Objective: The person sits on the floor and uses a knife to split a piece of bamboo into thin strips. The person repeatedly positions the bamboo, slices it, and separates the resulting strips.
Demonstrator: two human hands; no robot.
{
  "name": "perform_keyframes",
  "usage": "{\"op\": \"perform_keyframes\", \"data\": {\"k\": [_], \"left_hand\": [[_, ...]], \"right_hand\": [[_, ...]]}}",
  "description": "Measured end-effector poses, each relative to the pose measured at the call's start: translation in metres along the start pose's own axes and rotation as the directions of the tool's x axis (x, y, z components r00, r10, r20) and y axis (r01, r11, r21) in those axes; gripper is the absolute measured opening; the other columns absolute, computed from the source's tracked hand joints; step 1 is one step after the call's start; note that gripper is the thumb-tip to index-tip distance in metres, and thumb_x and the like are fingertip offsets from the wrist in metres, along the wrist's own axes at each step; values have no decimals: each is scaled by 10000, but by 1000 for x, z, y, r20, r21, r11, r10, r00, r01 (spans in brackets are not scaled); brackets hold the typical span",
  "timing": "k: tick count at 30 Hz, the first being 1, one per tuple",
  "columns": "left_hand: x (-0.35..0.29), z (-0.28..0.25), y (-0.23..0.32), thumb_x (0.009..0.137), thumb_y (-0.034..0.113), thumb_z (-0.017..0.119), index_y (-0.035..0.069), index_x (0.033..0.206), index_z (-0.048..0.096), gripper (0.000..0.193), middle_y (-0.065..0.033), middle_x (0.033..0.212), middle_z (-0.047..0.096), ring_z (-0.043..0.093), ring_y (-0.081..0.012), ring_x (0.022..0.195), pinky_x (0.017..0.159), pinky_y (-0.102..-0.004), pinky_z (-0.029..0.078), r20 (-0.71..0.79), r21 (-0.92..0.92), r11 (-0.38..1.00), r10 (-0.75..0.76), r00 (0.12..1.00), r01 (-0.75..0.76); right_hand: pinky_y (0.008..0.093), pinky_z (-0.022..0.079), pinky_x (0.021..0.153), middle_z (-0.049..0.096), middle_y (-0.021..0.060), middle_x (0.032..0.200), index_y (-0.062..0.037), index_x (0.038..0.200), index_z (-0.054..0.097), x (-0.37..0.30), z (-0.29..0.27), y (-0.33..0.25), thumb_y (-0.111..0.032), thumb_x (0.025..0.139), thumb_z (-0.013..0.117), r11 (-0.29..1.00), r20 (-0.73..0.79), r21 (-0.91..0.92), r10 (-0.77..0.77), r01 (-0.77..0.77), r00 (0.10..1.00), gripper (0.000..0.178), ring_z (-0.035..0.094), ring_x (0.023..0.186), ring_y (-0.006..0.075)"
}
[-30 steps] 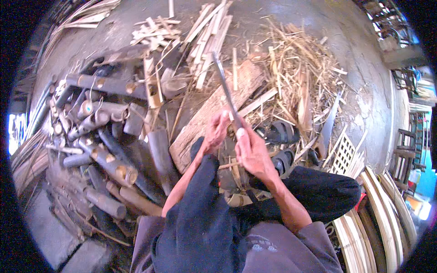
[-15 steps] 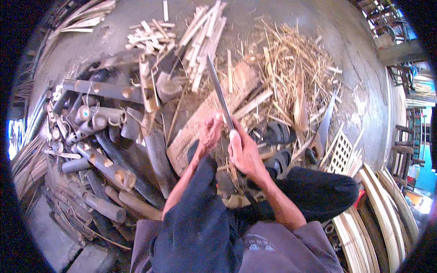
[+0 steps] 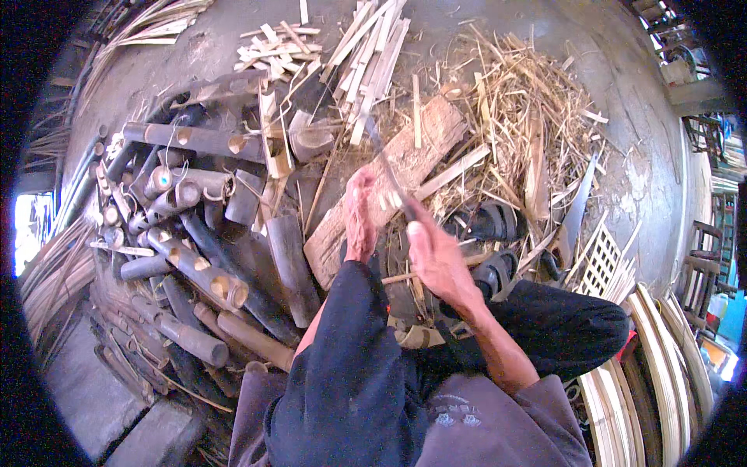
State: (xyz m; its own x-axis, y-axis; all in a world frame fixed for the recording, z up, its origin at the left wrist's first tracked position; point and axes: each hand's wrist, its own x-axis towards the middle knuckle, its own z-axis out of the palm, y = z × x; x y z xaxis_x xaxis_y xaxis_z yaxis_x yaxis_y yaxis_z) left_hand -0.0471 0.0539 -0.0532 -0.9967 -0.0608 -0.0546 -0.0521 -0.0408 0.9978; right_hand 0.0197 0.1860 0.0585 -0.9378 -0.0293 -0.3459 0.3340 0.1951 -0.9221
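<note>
"What do the fingers hold?"
"The right hand [image 3: 434, 253] grasps a knife [image 3: 391, 173]; I can't tell whether the left hand [image 3: 360, 214] grips anything."
"And the blade?"
"Over the wooden block [image 3: 412, 167], probably between cuts; another stroke calls for left fingers clear."

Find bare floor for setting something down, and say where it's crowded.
Bare floor shows right of the shavings and saw, and at upper left between the long strips and short slats. Crowded: the left, packed with bamboo tubes, and around the hands, with the knife, wood block and sandals.
</note>
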Motion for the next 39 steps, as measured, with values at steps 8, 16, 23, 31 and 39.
{"op": "perform_keyframes", "data": {"k": [8,16,23,31,39], "left_hand": [[-8,-20,7,986,445,376,16,1170,571,506,-98,1027,592,558,-183,931,849,-341,444,-145,15,984,178,973,-178],[3,-13,24,962,371,494,20,1149,585,408,-87,945,602,571,-172,835,766,-323,469,410,139,980,74,909,-142],[22,-20,19,879,286,670,38,1029,647,290,-102,733,610,573,-179,659,610,-332,464,584,554,814,-231,778,-173],[25,-51,0,861,180,683,23,919,655,170,-144,719,619,569,-236,606,590,-349,459,558,392,863,52,828,-318],[8,-45,-2,944,283,554,45,1180,586,336,-12,869,557,501,-125,808,743,-281,408,282,207,978,-27,959,-33]], "right_hand": [[426,474,835,624,273,1050,-132,1404,420,6,1,4,-377,996,374,966,68,-237,120,-101,990,478,630,941,406],[256,389,482,430,-21,641,-96,1441,366,17,-17,39,-345,994,460,972,138,149,163,-184,977,520,417,519,66],[344,492,798,674,189,991,-68,1376,451,16,-45,6,-240,862,596,964,81,-257,90,-67,993,561,648,827,249],[312,478,653,616,62,759,-78,1355,484,0,-58,-11,-225,862,593,972,166,-235,47,-7,985,526,563,649,152],[238,400,396,475,-22,600,-30,996,522,-5,-40,-36,-201,968,499,898,-1,427,118,-106,993,175,452,443,64]]}}
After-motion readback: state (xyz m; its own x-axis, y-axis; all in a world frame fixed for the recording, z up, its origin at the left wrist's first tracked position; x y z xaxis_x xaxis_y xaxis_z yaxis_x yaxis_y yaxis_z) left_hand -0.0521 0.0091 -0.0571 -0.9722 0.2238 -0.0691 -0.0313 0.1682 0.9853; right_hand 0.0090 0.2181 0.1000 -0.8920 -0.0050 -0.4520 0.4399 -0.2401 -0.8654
